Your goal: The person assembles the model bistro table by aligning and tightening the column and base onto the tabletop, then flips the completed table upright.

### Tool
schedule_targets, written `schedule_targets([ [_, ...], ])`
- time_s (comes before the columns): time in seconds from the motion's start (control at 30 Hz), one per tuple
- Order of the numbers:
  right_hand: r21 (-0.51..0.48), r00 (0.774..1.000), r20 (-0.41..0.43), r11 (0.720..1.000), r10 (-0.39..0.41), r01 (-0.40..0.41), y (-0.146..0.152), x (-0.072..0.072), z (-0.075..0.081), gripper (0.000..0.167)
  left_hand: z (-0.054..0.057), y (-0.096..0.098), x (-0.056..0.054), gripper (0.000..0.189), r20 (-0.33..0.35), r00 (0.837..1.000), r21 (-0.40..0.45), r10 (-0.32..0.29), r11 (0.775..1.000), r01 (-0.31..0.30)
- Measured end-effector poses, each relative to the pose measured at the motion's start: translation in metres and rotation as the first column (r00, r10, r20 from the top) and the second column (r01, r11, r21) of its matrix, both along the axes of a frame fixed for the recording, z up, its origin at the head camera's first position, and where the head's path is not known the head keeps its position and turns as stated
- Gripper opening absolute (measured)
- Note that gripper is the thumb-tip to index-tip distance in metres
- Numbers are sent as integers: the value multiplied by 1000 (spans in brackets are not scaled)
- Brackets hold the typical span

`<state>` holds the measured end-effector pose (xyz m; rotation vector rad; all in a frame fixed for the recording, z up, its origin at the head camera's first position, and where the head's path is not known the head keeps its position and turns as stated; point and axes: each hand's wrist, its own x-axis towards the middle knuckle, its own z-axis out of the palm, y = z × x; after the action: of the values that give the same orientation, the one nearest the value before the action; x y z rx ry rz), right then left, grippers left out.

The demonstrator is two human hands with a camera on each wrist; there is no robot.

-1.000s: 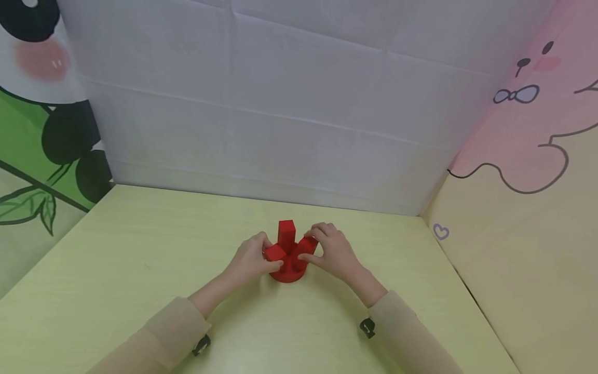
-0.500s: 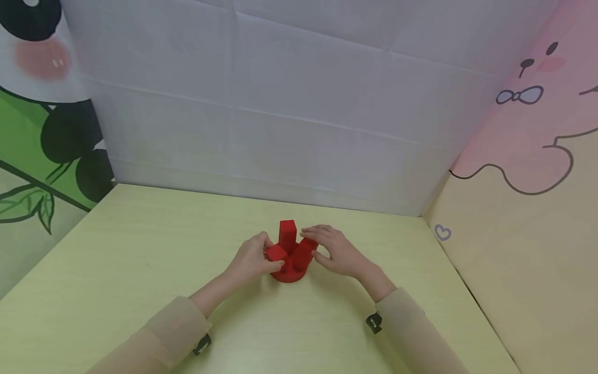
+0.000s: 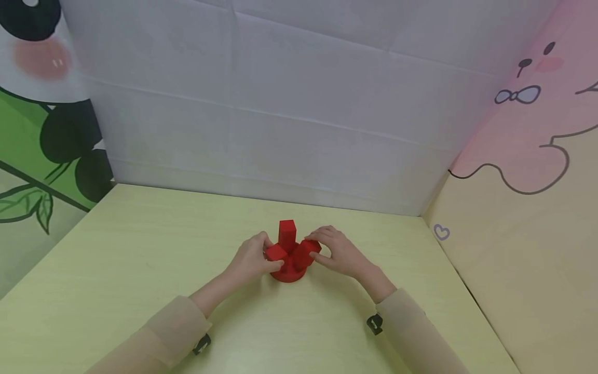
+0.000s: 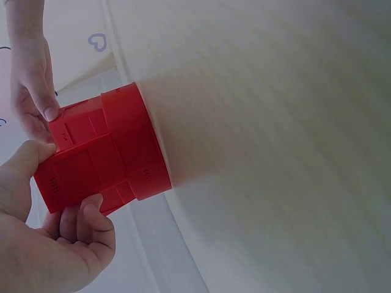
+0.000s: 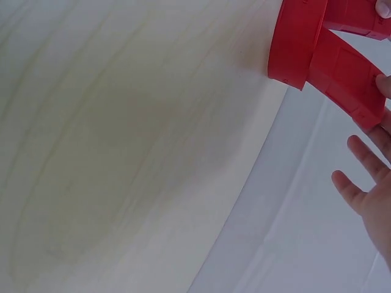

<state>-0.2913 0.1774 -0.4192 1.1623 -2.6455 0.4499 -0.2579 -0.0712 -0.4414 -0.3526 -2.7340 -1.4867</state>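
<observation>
A round red base (image 3: 287, 276) stands on the table in front of me, with red rectangular blocks set in it. My left hand (image 3: 249, 258) pinches the left block (image 3: 275, 252) between thumb and fingers; in the left wrist view this block (image 4: 79, 174) bears a printed number. The right block (image 3: 306, 253) leans outward, pinched near its top by my right hand (image 3: 339, 253). From the right wrist, this tilted block (image 5: 345, 76) shows its lower end still at the base's rim (image 5: 298, 43). At the back, another block (image 3: 287, 234) stands upright, untouched.
The pale yellow table (image 3: 187, 223) extends around the base on all sides. A grey-white cloth wall (image 3: 289, 130) closes off the back. Decorated side panels stand left (image 3: 28, 208) and right (image 3: 514, 249).
My right hand loosened on the right block, shifted a little to the right and pinched it again. That block now tilts further outward. My left hand stays in place.
</observation>
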Motion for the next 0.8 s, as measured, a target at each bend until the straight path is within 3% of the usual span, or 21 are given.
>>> schedule_targets([
  [0.43,-55,988,29,986,-154,155,-10,9,1,31,1,-1,1,34,1,1000,8,3,1000,-3],
  [0.8,-39,966,26,966,-256,257,-18,12,1,32,-1,-1,-1,35,-3,1000,-4,3,1000,-3],
])
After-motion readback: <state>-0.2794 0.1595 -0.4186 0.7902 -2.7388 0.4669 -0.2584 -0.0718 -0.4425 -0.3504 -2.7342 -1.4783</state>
